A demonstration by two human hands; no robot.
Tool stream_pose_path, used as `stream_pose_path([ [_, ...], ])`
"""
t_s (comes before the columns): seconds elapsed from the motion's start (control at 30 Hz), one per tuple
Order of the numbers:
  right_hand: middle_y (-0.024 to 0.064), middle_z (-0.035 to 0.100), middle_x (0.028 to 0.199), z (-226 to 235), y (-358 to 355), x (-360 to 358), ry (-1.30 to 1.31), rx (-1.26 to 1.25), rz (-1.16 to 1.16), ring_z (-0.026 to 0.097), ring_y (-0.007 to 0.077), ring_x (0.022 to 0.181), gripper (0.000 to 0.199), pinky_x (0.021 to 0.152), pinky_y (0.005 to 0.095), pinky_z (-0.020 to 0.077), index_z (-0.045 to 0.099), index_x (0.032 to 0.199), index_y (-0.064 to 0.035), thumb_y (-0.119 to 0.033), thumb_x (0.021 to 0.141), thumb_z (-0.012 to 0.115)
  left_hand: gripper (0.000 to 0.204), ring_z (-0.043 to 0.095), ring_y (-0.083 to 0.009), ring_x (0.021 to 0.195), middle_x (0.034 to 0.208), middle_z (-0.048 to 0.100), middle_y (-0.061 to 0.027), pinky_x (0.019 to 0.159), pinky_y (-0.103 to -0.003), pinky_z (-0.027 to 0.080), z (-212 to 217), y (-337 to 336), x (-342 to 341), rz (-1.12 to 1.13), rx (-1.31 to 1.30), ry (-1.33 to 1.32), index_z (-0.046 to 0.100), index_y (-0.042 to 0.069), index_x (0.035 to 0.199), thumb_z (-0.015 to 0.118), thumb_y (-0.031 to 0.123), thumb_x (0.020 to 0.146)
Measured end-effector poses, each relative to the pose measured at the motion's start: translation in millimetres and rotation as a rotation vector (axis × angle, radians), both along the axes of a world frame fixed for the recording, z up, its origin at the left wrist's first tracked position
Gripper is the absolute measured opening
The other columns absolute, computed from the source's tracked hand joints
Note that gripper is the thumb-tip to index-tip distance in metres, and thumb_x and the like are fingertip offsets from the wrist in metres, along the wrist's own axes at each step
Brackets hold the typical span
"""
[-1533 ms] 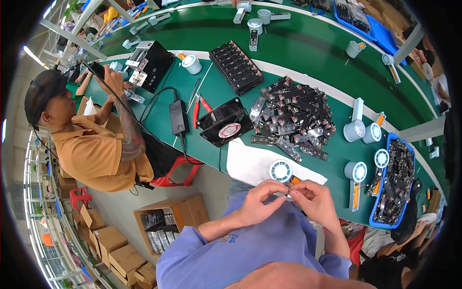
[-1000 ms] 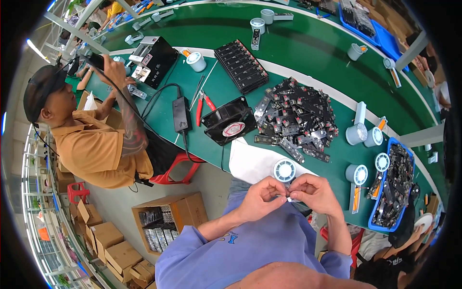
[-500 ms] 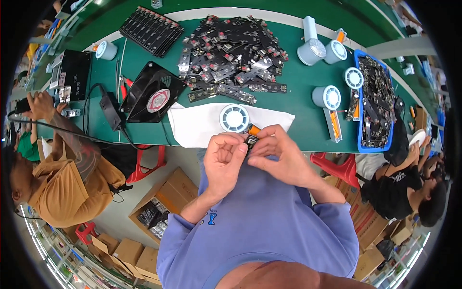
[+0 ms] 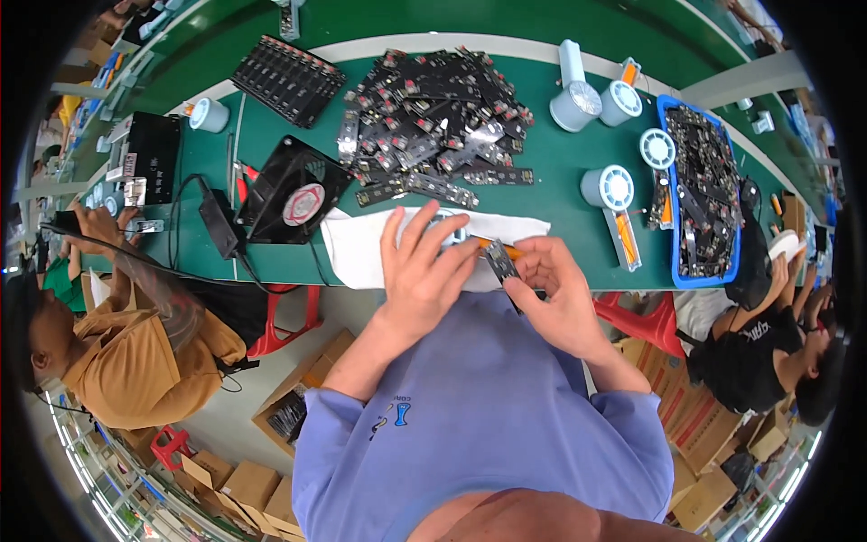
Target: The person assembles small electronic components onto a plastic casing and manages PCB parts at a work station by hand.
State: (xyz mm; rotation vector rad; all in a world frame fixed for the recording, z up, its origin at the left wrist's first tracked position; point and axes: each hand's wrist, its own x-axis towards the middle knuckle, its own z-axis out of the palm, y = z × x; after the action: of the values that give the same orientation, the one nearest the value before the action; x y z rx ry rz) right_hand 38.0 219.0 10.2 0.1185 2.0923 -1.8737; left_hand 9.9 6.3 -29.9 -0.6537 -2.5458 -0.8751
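Note:
My left hand lies over a light blue round fan head, its fingers curled around it and hiding most of it. The fan head rests on a white cloth at the table's near edge. My right hand pinches a narrow black circuit board between thumb and fingers. Just behind the board, an orange strip, perhaps a battery cell, shows between the hands. Whether it is joined to the fan head is hidden by my left fingers.
A heap of black circuit boards lies beyond the cloth. To its left sit a stack of board panels and a black square fan. Light blue fan units and a blue tray of boards stand at right. People work on both sides.
My left hand has moved from the board up onto the fan head, its fingers reaching forward. The board is now in my right hand alone, slightly further right.

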Motion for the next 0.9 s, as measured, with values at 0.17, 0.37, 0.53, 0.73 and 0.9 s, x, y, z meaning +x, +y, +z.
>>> stream_pose_path([
  [0.17,0.0072,0.066,0.108,3,-4,4,0.156,0.156,0.041,0.066,0.0119,0.096,0.043,0.082,0.028,0.0564,0.059,0.129,0.001,-0.001,0.092,0.079,0.029,0.056,-0.033,0.129,0.125,0.068,-0.001,0.115,-0.053,0.034,3,10,8,0.07,-0.064,0.031,0.078,0.014,0.106,0.084,0.012,0.077],
  [0.37,0.0153,0.067,0.11,-4,4,-4,0.514,0.471,0.08,0.068,0.0312,0.098,0.036,0.085,0.039,0.0565,0.067,0.125,0.0013,-0.002,0.091,0.076,0.035,0.055,-0.035,0.131,0.13,0.066,-0.0034,0.114,-0.055,0.036,1,1,1,-0.046,-0.174,0.087,0.075,0.012,0.114,0.083,0.013,0.08],
  [0.53,0.0175,0.068,0.112,0,6,-16,0.499,0.41,0.125,0.067,0.0356,0.102,0.035,0.088,0.0423,0.0552,0.067,0.126,0.002,-0.004,0.092,0.074,0.038,0.055,-0.0412,0.135,0.132,0.067,-0.0098,0.105,-0.056,0.048,-5,-15,-10,-0.193,-0.036,0.085,0.073,0.006,0.115,0.084,0.005,0.078],
  [0.73,0.0153,0.07,0.111,-7,9,-14,0.488,0.426,0.086,0.069,0.0317,0.101,0.035,0.085,0.0391,0.0568,0.069,0.125,0.001,-0.003,0.091,0.077,0.03,0.051,-0.0436,0.138,0.136,0.063,-0.0127,0.107,-0.06,0.047,1,-13,-13,-0.252,-0.127,0.029,0.073,0.005,0.112,0.08,0.008,0.082],
  [0.9,0.0142,0.07,0.112,-9,11,-19,0.634,0.466,0.139,0.067,0.0313,0.099,0.035,0.084,0.0399,0.0553,0.071,0.122,0.0012,-0.004,0.089,0.079,0.026,0.047,-0.0465,0.139,0.14,0.059,-0.015,0.107,-0.062,0.047,1,-18,-12,-0.3,-0.252,-0.002,0.072,0.004,0.11,0.072,0.006,0.084],
])
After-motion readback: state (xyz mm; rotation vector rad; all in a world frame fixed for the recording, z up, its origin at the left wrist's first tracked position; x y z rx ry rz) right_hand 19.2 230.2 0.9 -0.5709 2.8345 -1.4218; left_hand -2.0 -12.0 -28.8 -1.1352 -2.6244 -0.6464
